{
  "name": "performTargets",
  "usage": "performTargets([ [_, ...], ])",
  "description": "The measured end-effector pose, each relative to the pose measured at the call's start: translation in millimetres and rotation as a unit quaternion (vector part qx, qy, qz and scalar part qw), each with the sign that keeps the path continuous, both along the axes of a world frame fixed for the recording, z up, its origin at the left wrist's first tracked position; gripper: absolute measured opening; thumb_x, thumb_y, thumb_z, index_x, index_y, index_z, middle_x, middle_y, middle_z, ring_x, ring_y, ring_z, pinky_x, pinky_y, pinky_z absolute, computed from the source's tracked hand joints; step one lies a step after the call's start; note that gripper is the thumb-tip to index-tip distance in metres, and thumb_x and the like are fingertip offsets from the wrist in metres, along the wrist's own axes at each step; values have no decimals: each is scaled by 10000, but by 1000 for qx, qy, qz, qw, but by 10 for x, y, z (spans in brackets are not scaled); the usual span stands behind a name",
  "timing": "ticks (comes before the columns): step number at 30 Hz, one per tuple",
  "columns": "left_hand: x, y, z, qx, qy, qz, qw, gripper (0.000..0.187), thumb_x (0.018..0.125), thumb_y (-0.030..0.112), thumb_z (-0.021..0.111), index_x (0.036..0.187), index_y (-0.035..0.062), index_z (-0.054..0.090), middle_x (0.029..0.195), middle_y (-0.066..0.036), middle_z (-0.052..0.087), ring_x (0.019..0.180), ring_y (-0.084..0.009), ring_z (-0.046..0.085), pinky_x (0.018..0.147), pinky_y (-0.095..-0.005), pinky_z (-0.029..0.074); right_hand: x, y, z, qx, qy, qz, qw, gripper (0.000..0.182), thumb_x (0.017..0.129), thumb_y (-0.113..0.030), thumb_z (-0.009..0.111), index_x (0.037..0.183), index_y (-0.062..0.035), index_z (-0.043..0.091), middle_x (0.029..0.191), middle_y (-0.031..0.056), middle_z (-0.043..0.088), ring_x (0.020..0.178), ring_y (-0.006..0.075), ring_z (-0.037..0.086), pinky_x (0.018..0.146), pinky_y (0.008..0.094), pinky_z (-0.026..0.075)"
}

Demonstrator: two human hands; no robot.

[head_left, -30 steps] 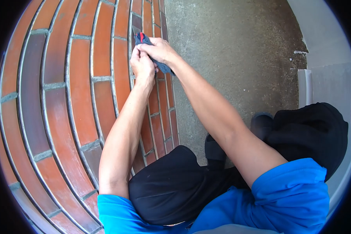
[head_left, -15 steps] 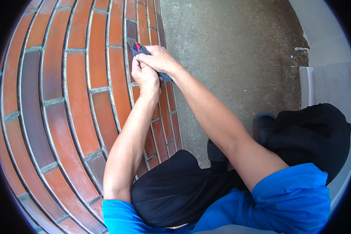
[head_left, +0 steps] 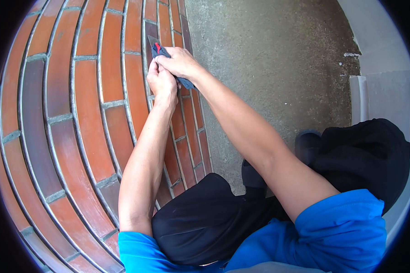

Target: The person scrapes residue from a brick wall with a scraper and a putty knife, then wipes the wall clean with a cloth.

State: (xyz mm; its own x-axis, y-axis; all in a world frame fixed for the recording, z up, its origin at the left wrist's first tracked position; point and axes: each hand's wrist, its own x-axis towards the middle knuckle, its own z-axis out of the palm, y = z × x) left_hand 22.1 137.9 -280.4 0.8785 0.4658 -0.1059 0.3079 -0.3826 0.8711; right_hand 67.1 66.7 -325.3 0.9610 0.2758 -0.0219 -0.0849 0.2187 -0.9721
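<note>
Both of my hands are closed around a dark hand tool (head_left: 161,51) with a red part near its head. A short, pointed grey metal blade (head_left: 152,41) sticks out from its far end and overlaps the brick wall (head_left: 89,86). My right hand (head_left: 181,62) grips the handle from above, thumb pointing toward the head. Just below it, my left hand (head_left: 162,84) is wrapped about the handle from the wall side. The handle's dark rear end shows under my right wrist; its middle is hidden by my fingers.
Grey mortar lines run between the orange and purplish bricks on the left. A worn concrete floor (head_left: 269,68) lies to the right, bordered by a pale wall (head_left: 387,91). My bent knees in black trousers (head_left: 191,223) are close below my arms.
My two hands and the tool have shifted slightly left and up along the brick wall, with the left forearm following. The grip stays the same.
</note>
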Motion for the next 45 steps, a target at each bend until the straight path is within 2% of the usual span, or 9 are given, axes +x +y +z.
performTargets([
  [3,83,-55,174,17,-20,-59,998,288,1053,207,456,1287,63,541,832,-42,597,513,-114,535,380,-265,403,136,-32,-122,154,103,10,983,418,925,-430,593,999,-25,664,845,141,702,760,244,693,680,413,550],
  [5,149,-103,339,25,-84,-96,991,314,1052,211,460,1330,70,502,821,-41,577,516,-113,535,383,-259,409,259,88,-348,173,93,-208,958,428,951,-422,572,1122,-30,594,1001,203,683,930,306,677,806,436,524],
  [8,311,-141,715,4,-170,-145,975,307,1047,216,476,1315,67,481,827,-45,569,531,-121,543,414,-258,435,180,209,-433,-2,58,-243,968,438,976,-406,535,1193,-27,517,1056,236,638,1036,376,630,890,458,481],
  [11,444,-77,957,11,-232,-197,952,258,1039,201,490,1250,54,496,851,-57,577,564,-145,569,437,-274,457,-214,575,-317,32,-162,-286,944,270,920,-219,640,1064,7,676,895,183,609,885,358,647,771,443,506],
  [14,528,-17,1063,17,-269,-188,944,282,1031,177,498,1270,31,464,849,-74,581,566,-159,573,437,-289,469,-183,806,-282,54,-116,-358,925,208,867,-165,692,1001,-11,732,855,144,614,816,306,651,748,387,512],
  [20,526,125,1039,50,-281,-176,942,383,1028,184,513,1367,23,440,841,-79,598,579,-146,585,439,-267,474,832,733,-289,-25,-116,-351,929,160,800,-120,714,930,-43,765,912,169,638,893,336,641,799,428,507],
  [27,672,129,921,55,-295,-177,937,427,1028,184,526,1409,17,426,843,-65,602,579,-129,580,439,-252,479,-8,714,-314,32,-138,-317,938,175,763,11,684,915,-35,758,853,136,598,810,300,643,746,403,515],
  [34,644,205,902,81,-271,-198,939,389,1034,201,522,1370,17,457,848,-61,607,589,-117,580,446,-249,481,798,702,-235,-49,-102,-358,927,178,761,1,637,889,-38,754,839,155,606,827,350,637,765,419,516],
  [45,604,153,837,141,-291,-194,926,425,1034,214,535,1405,20,459,853,-44,626,576,-81,573,437,-216,459,-1029,781,-588,-64,-101,-295,948,203,899,-73,596,1093,-20,617,1044,161,555,1030,345,532,916,425,450],
])
